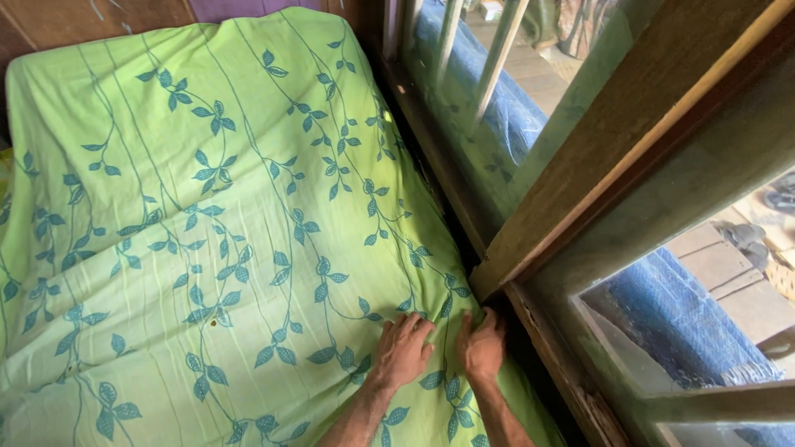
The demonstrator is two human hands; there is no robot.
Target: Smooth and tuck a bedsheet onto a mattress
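A light green bedsheet (207,207) with a blue leaf-and-vine print covers a mattress that fills the left and middle of the head view. My left hand (402,352) lies flat on the sheet near its right edge, fingers spread a little. My right hand (482,343) rests just beside it, with its fingers curled down over the sheet's edge into the gap next to the wooden window frame (530,248). Neither hand lifts the sheet. My fingertips in the gap are partly hidden.
A wooden window with glass panes and bars (497,58) runs along the mattress's right side. Through the glass a blue fabric (679,306) and wooden boards show outside. A wooden wall (83,16) stands behind the head of the bed.
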